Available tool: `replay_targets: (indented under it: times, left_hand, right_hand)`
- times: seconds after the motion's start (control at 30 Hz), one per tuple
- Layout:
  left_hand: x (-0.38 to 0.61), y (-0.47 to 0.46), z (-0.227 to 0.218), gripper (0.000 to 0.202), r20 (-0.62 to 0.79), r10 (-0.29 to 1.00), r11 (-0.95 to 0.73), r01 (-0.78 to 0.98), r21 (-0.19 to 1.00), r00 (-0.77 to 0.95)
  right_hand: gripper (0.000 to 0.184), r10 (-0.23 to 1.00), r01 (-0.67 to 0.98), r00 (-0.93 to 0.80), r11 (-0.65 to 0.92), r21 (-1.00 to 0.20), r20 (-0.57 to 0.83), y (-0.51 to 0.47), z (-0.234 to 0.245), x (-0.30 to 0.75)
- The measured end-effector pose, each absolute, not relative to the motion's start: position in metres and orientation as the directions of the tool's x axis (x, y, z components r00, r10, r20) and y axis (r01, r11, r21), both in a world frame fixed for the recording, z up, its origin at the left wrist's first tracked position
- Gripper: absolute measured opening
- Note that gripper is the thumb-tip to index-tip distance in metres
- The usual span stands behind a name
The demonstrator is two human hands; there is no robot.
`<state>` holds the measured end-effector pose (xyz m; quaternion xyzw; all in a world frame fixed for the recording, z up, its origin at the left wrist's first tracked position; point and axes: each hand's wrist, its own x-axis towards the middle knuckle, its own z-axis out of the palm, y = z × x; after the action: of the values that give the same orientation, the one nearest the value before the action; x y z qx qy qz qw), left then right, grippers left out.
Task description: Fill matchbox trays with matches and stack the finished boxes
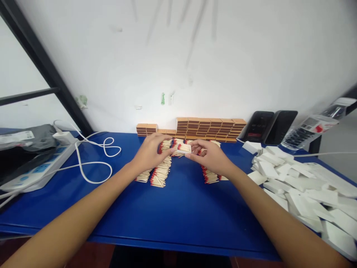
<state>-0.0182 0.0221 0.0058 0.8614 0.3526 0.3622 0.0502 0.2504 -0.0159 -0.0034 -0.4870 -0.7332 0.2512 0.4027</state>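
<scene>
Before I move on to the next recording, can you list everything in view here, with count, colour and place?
table: one, blue, centre
wall: one, white, behind table
scraps: a few, green and white, on wall
tray: one, white, centre
matches: uncountable, pale with red heads, in tray and piled on table
matchboxes: many, orange and brown, stacked by wall
card pieces: many, white, heaped right
phones: two, dark, back right
bottle: one, clear, labelled, far right
power strip: one, white and blue, left
charger: one, white, on power strip
cables: several, white, mostly left
bag: one, grey-black, far left
frame: black, both sides
left hand: one, bare, at tray's left end, grip unclear
right hand: one, bare, grip on tray's right end
</scene>
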Motion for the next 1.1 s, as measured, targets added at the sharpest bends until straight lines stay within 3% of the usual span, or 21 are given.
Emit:
replay_targets:
  times: [0.17, 0.23, 0.37, 0.6, 0.97, 1.1]
  left_hand:
    - [-0.031, 0.075, 0.034, 0.025, 0.576, 0.627, -0.644, 0.765, 0.005, 0.525]
    - [-0.029, 0.096, 0.04, 0.025, 0.527, 0.632, -0.639, 0.767, -0.062, 0.569]
    - [-0.022, 0.125, 0.04, 0.022, 0.448, 0.644, -0.666, 0.743, -0.072, 0.62]
    - [-0.021, 0.142, 0.031, 0.019, 0.441, 0.64, -0.674, 0.735, -0.072, 0.63]
    - [-0.014, 0.154, 0.028, 0.017, 0.394, 0.608, -0.654, 0.717, -0.242, 0.689]
    - [-0.017, 0.151, 0.029, 0.009, 0.358, 0.591, -0.622, 0.691, -0.368, 0.723]
  right_hand:
    - [0.039, 0.902, 0.546, -0.147, 0.417, -0.727, 0.407, -0.012, -0.005, 0.252]
    - [0.039, 0.896, 0.548, -0.138, 0.424, -0.721, 0.422, -0.01, -0.007, 0.251]
    - [0.038, 0.891, 0.551, -0.137, 0.432, -0.714, 0.433, -0.008, -0.011, 0.25]
    - [0.032, 0.881, 0.581, -0.149, 0.446, -0.681, 0.45, -0.006, -0.011, 0.251]
    - [0.027, 0.881, 0.637, -0.156, 0.435, -0.636, 0.447, -0.007, -0.011, 0.249]
    - [0.027, 0.878, 0.643, -0.163, 0.441, -0.627, 0.451, -0.006, -0.012, 0.25]
